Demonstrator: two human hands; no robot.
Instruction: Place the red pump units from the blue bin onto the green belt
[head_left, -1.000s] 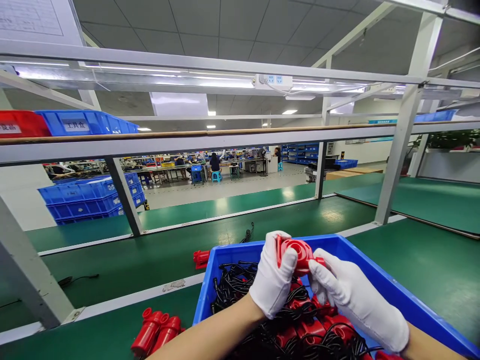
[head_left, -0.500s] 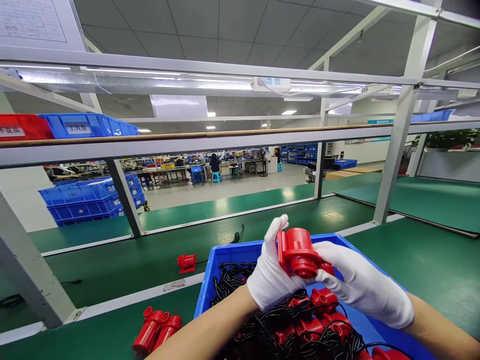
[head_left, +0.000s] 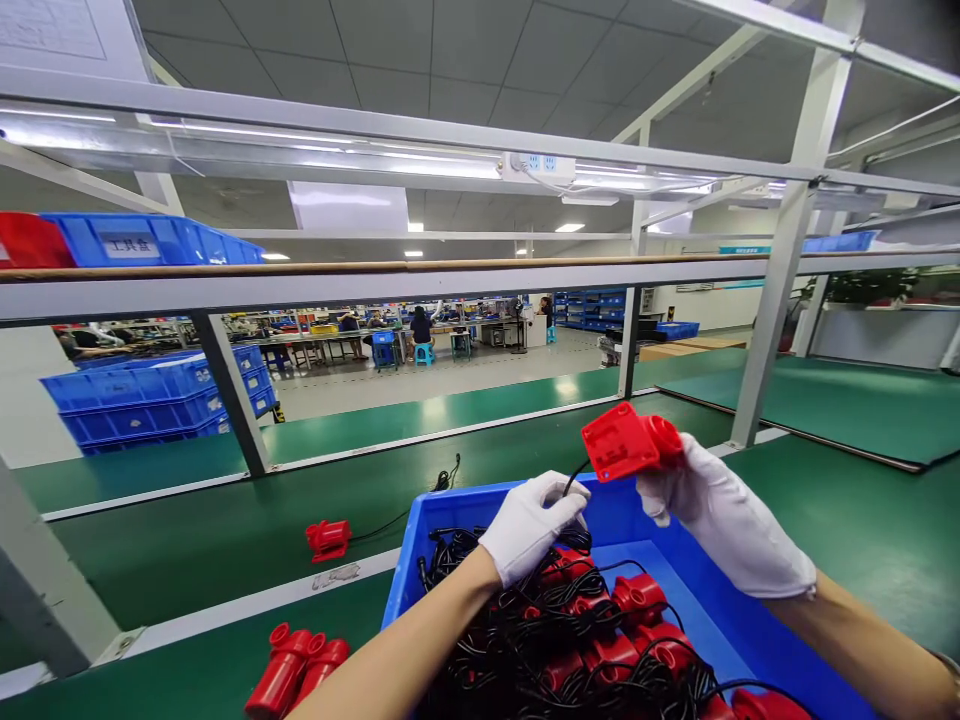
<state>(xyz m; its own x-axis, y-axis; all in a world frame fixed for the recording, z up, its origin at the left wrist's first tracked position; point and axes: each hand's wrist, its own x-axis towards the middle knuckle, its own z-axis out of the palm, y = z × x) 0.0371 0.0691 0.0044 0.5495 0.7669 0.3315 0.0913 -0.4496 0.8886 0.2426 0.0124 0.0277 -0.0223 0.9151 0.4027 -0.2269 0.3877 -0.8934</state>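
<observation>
In front of me, a green worktop (head_left: 187,525) runs beneath a white metal frame (head_left: 772,310) with a shelf (head_left: 375,288) and a long lit lamp (head_left: 442,167). Beyond it I see a pale floor (head_left: 352,388), distant tables (head_left: 319,349) and a blue stool (head_left: 424,354) under a gray panelled ceiling (head_left: 390,60); leafy plants (head_left: 859,287) stand to my right.

Left hand (head_left: 531,528): gloved, over the far side of the blue bin (head_left: 694,590), thumb and fingers pinched. Right hand (head_left: 724,520): gloved, raised above bin's right wall, fingers gripping. Forearms bare.
</observation>
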